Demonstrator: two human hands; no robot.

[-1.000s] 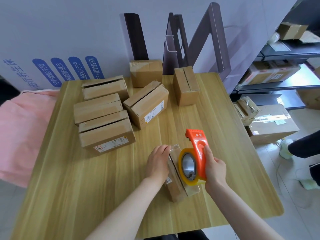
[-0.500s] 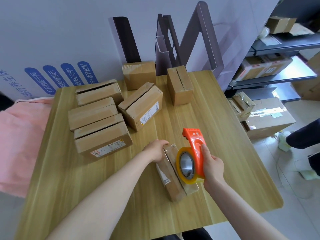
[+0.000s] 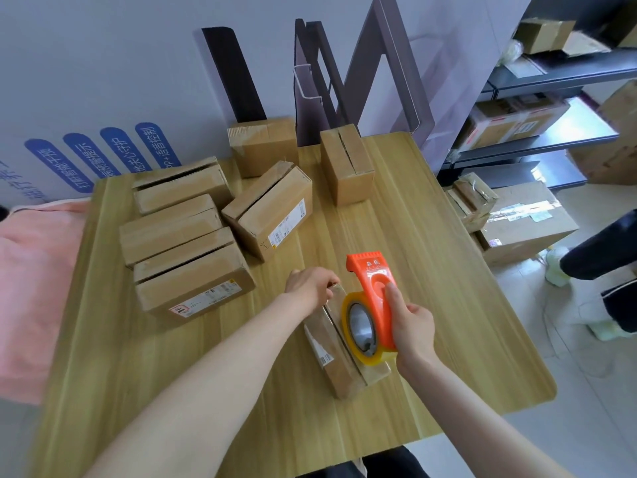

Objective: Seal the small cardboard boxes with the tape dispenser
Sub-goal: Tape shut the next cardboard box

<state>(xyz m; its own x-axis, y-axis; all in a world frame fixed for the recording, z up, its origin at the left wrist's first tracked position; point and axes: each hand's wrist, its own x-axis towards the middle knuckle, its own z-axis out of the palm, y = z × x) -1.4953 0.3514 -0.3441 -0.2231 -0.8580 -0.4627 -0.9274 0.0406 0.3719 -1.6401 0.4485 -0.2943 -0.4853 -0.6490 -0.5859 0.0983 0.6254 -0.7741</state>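
Blue ovals (image 3: 157,146), wall panel: Chinese text, one reads "PP+语音控制". Tape dispenser (image 3: 374,294): embossed characters, illegible. Box labels (image 3: 287,222): unreadable.

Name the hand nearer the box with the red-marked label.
Left. The left hand, gripping the small box, is just right of the red-label box; the right hand holds the tape dispenser farther right.

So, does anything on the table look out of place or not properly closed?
Two things stand out. The middle box sits turned at an angle to the row of three boxes on its left, which lie parallel. The back right box shows an open gap between its top flaps.
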